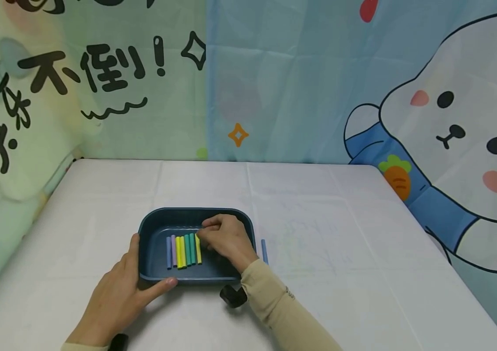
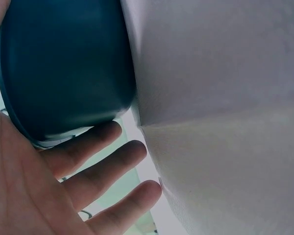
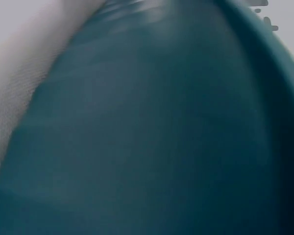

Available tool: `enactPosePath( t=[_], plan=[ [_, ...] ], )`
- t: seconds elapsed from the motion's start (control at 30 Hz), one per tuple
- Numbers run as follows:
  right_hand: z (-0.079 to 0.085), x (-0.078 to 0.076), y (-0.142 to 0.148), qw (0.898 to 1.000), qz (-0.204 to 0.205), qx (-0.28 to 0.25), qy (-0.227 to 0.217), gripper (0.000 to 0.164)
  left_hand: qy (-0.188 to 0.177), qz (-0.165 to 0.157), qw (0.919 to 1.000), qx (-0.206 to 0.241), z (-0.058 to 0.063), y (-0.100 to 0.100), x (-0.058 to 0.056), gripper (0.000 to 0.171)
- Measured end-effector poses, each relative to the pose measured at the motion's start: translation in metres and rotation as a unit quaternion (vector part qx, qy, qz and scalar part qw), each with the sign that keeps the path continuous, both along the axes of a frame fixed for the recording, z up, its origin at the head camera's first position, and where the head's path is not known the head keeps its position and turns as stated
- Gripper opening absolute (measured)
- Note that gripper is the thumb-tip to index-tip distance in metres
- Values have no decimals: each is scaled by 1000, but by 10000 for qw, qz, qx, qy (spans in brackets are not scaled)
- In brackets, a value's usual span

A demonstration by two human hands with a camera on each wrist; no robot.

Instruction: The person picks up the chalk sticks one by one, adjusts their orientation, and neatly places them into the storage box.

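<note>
A dark blue tray (image 1: 219, 280) sits on the table, with several coloured chalk sticks side by side inside it: blue (image 1: 168, 253), purple (image 1: 173, 251), yellow, green. My left hand (image 1: 118, 287) rests against the tray's front left corner, thumb along the front wall and fingers along the left side. In the left wrist view, its fingers (image 2: 105, 174) stretch out loosely beside the tray wall (image 2: 68, 68). Over the tray, my right hand (image 1: 226, 238) pinches the upper end of the rightmost yellow chalk stick (image 1: 199, 253); its fingertips partly hide that end. The right wrist view shows only blurred tray wall (image 3: 152, 117).
A single blue chalk stick (image 1: 264, 251) lies on the white tablecloth (image 1: 340, 234) just right of the tray, near my right sleeve (image 1: 283, 307). Faint coloured smudges mark the cloth there. Behind the table hangs a printed curtain (image 1: 274, 87).
</note>
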State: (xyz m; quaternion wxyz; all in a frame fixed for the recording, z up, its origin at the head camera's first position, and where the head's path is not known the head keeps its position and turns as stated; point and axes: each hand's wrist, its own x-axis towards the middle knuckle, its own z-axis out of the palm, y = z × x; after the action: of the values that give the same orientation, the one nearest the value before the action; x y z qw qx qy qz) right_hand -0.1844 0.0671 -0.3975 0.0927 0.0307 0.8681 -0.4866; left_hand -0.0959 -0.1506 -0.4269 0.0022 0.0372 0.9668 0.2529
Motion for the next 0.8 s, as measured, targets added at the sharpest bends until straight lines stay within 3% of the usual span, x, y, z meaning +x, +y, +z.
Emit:
enactPosePath(
  t=[0.23,0.53,0.8],
  plan=[
    [7,8,9,9994,45,-278,199,29,17,21,10000,-6,0,1,0,127],
    [16,19,24,9984,68,-332,459,33,-19,12,10000,47,0,1,-1,127],
    [22,20,39,9972,-89,-225,701,33,-33,62,10000,-8,0,2,-1,129]
  ],
)
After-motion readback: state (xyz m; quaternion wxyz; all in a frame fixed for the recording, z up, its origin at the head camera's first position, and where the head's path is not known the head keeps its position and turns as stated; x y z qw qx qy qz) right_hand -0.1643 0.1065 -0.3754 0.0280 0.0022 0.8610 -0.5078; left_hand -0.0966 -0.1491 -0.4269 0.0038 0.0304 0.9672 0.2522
